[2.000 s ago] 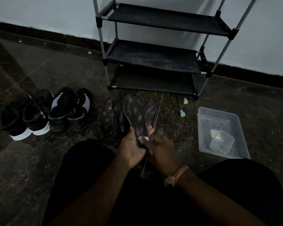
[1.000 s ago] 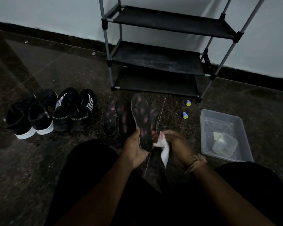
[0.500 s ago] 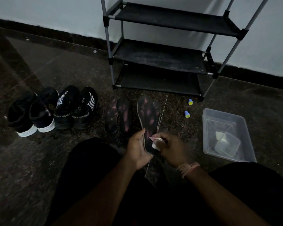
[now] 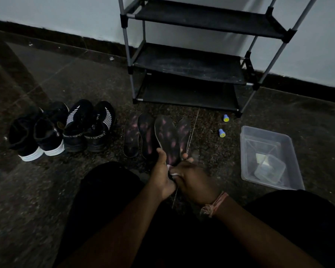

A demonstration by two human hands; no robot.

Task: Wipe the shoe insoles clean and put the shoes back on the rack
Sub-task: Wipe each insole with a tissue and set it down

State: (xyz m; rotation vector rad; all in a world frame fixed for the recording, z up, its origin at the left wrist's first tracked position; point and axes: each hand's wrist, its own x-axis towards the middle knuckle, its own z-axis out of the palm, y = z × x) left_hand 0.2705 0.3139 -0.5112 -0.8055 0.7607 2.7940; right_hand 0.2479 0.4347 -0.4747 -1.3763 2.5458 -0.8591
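My left hand [image 4: 161, 176] grips the heel end of a dark insole with pink patches [image 4: 166, 138], held up off the floor. My right hand [image 4: 193, 180] pinches a white wipe [image 4: 172, 173] against the insole's lower part; most of the wipe is hidden by my fingers. Three more insoles [image 4: 143, 136] lie side by side on the floor behind it. Two pairs of black shoes [image 4: 66, 128] stand on the left. The black shoe rack [image 4: 188, 60] stands against the wall with bare shelves.
A clear plastic tub [image 4: 269, 157] with a smaller clear container inside sits on the floor at the right. Two small blue-and-yellow caps [image 4: 223, 124] lie near the rack's right foot. My dark-clothed knees fill the bottom of the view.
My right hand has drawn the wipe down the insole toward its heel, close against my left hand. The wipe hung loose a second ago and is now bunched under my fingers.
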